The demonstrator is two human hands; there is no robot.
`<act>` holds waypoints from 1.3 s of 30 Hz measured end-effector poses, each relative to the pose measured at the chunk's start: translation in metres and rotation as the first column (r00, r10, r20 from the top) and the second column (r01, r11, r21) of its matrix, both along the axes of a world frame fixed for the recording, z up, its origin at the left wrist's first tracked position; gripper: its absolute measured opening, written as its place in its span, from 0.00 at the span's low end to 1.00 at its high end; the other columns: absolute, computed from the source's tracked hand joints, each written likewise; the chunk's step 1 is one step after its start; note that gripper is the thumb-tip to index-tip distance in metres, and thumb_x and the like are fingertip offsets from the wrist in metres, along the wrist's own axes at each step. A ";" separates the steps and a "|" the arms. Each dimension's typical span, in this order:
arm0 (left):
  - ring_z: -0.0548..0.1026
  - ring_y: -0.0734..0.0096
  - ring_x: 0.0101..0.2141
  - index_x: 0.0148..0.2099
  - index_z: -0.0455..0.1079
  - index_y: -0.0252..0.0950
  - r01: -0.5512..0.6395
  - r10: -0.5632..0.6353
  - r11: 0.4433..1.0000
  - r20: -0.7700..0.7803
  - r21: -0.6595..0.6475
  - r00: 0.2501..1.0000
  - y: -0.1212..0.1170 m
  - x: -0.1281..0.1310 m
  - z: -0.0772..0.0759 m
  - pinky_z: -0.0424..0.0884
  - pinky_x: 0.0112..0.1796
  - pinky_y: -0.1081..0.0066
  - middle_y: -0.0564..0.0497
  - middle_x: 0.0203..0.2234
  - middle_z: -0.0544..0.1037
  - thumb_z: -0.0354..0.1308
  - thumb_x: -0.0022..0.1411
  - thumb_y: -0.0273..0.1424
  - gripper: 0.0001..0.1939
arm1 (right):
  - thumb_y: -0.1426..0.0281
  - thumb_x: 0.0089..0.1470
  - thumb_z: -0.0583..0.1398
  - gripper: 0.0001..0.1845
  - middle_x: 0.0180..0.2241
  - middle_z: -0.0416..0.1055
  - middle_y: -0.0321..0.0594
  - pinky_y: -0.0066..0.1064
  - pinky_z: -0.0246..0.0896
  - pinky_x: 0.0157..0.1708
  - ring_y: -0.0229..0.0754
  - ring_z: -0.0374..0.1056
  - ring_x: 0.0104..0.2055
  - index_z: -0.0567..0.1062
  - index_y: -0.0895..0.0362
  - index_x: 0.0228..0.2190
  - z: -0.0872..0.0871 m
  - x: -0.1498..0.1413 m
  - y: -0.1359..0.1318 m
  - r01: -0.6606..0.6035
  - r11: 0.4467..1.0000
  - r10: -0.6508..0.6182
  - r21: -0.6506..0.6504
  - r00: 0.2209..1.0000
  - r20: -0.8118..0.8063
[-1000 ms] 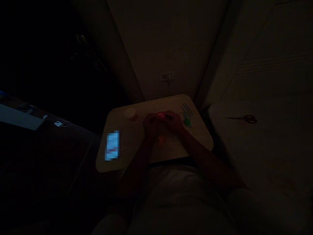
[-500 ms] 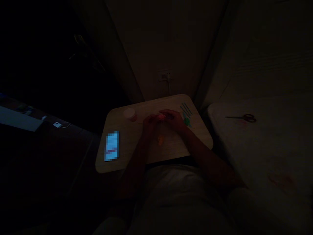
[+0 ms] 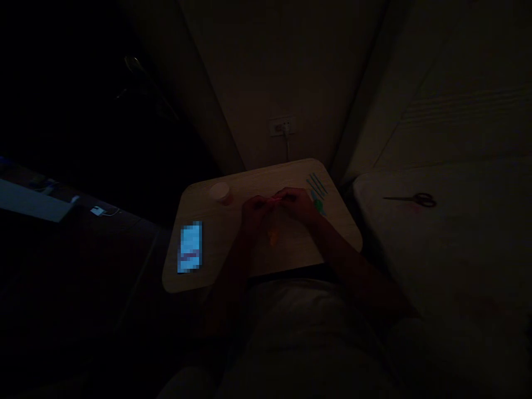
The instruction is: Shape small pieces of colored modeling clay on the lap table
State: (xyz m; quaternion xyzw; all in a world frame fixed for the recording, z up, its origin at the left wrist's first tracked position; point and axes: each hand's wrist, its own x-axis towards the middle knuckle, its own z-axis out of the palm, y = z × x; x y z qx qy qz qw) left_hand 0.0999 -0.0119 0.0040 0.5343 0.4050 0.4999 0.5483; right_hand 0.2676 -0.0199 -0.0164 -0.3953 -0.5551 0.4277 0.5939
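Basically, pink piece (image 3: 274,198): between both grips, above or on the worktop (image 3: 220,235); gap under it too dark to tell.
Left grip (image 3: 254,213): fingers pinching the pink piece from its left side.
Right grip (image 3: 298,204): fingers pinching the same piece from its right side; exact finger layout unclear.
Orange piece (image 3: 272,237): on worktop, nearer the body than the pink one.
Green piece (image 3: 318,205): just right of right grip, blue strips (image 3: 317,184) beyond it.
Cup (image 3: 220,192): left of left grip.
Phone (image 3: 190,247): worktop's left side, screen lit.
Scissors (image 3: 415,199): pale surface (image 3: 449,238), right.
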 end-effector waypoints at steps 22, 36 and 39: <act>0.67 0.72 0.26 0.26 0.72 0.37 -0.204 0.311 0.912 -0.276 0.356 0.909 -0.014 0.014 0.004 0.63 0.30 0.73 0.54 0.21 0.72 0.71 0.54 0.37 0.13 | 0.59 0.45 0.70 0.14 0.32 0.81 0.41 0.33 0.72 0.37 0.43 0.76 0.35 0.80 0.56 0.30 0.003 -0.012 -0.003 0.114 0.990 -0.113 -0.085 0.994 0.012; 0.77 0.68 0.30 0.30 0.78 0.36 -0.061 0.071 0.992 -0.086 0.108 0.994 -0.005 0.006 0.000 0.73 0.35 0.70 0.49 0.27 0.80 0.68 0.57 0.40 0.12 | 0.61 0.45 0.71 0.11 0.32 0.82 0.42 0.37 0.73 0.40 0.47 0.78 0.37 0.83 0.55 0.29 0.006 -0.003 -0.004 0.129 0.989 -0.131 -0.074 0.991 -0.036; 0.76 0.70 0.30 0.28 0.77 0.35 -0.039 0.041 0.998 -0.064 0.044 0.997 -0.002 0.005 -0.003 0.72 0.35 0.71 0.50 0.26 0.80 0.70 0.53 0.40 0.13 | 0.66 0.47 0.68 0.05 0.31 0.82 0.41 0.37 0.73 0.41 0.46 0.77 0.36 0.83 0.54 0.27 0.011 -0.004 -0.008 0.130 0.991 -0.131 -0.025 0.991 -0.003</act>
